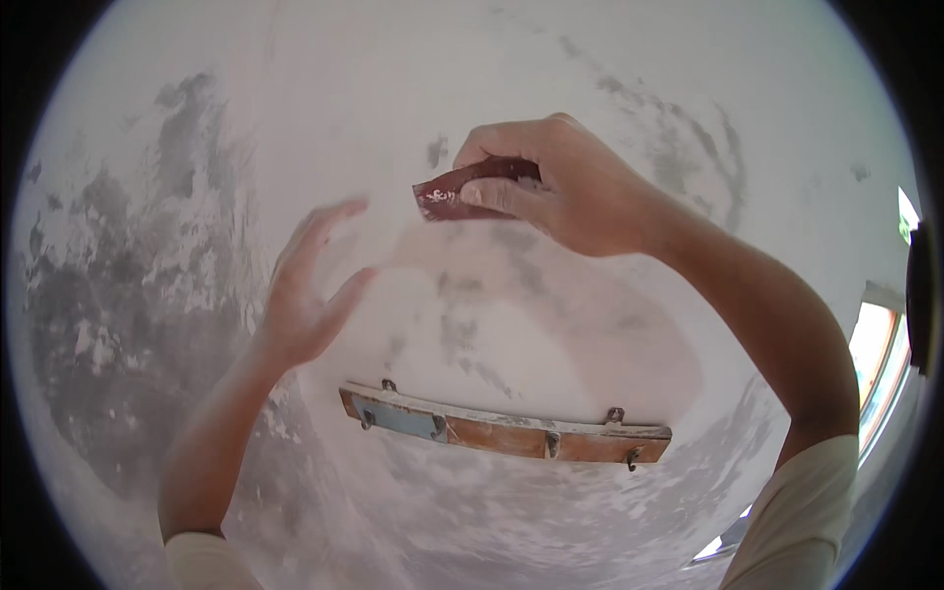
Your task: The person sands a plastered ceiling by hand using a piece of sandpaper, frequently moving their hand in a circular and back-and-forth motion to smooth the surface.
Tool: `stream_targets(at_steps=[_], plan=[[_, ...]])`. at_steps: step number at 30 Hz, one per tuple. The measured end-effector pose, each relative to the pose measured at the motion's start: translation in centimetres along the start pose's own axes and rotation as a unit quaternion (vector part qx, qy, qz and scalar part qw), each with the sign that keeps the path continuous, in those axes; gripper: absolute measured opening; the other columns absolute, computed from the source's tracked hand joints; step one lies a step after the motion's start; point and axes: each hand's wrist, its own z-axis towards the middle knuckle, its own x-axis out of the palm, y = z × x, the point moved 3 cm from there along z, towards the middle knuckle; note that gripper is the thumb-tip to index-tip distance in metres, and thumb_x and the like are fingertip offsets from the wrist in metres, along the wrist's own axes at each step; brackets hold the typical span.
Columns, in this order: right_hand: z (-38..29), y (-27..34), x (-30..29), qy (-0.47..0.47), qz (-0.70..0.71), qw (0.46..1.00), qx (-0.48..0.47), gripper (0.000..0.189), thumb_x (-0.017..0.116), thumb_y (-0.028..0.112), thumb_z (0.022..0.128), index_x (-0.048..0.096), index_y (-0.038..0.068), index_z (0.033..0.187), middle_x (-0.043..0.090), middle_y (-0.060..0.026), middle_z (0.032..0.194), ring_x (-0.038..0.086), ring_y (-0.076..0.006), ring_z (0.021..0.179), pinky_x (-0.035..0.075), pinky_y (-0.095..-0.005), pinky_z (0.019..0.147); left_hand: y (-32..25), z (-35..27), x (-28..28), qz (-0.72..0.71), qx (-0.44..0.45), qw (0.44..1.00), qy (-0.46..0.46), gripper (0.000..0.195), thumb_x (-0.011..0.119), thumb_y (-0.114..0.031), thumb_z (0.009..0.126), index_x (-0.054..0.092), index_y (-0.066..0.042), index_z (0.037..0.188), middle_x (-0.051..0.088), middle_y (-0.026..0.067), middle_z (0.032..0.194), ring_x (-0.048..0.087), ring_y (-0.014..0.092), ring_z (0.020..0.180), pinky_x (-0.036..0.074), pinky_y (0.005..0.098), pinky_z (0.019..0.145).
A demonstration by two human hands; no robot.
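Observation:
My right hand grips a folded piece of dark red sandpaper between thumb and fingers, up against a white wall with grey patches. White dust marks the sandpaper's left end. Left of it, my left hand is raised before the wall, its thumb and fingers apart, holding nothing; it is somewhat blurred. Whether it touches the wall I cannot tell.
Below the hands, a wooden coat rack with metal hooks is fixed to the wall. Bare grey, flaking patches cover the wall at the left. A window is at the far right, beyond my right arm.

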Motion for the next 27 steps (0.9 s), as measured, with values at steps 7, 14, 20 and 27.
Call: stream_targets(at_steps=[7,14,20,27], plan=[[-1.4,-2.1,0.4,-0.021,0.029,0.999,-0.010,0.016,0.071,0.015,0.101,0.075,0.001,0.106,0.075,-0.0154,0.091,0.070,-0.0323,0.089,0.053,-0.0463,0.081,-6.1,5.9,3.2,-0.182,-0.050,0.982,0.026,0.027,0.071,-0.010,0.103,0.075,0.002,0.126,0.077,0.0126,0.125,0.072,0.023,0.117,0.051,0.0349,0.104],[-2.2,-5.2,0.8,-0.040,-0.211,0.962,-0.167,0.016,0.075,0.020,0.098,0.077,0.007,0.107,0.073,-0.0074,0.120,0.064,-0.0280,0.119,0.051,-0.0447,0.103,-6.8,5.5,6.1,-0.005,0.014,0.998,-0.059,0.022,0.068,0.000,0.099,0.073,0.004,0.120,0.067,0.0131,0.094,0.067,0.029,0.087,0.051,0.0398,0.078],[-5.0,-7.7,0.3,-0.185,-0.320,0.924,-0.101,0.021,0.077,0.020,0.095,0.075,0.008,0.112,0.064,-0.0062,0.139,0.057,-0.0281,0.137,0.045,-0.0461,0.115,-5.1,2.9,8.3,0.178,-0.157,0.963,-0.130,0.046,0.062,-0.004,0.100,0.066,-0.006,0.146,0.066,0.0141,0.105,0.064,0.034,0.089,0.049,0.0433,0.084],[-6.1,-7.9,1.1,-0.221,-0.253,0.939,-0.070,0.014,0.075,0.016,0.093,0.075,0.006,0.103,0.068,-0.0071,0.129,0.059,-0.0281,0.132,0.044,-0.0463,0.114,-3.6,2.6,15.0,0.029,-0.095,0.970,-0.221,0.049,0.070,0.004,0.093,0.071,-0.004,0.142,0.067,0.0136,0.100,0.063,0.030,0.087,0.052,0.0408,0.079]])
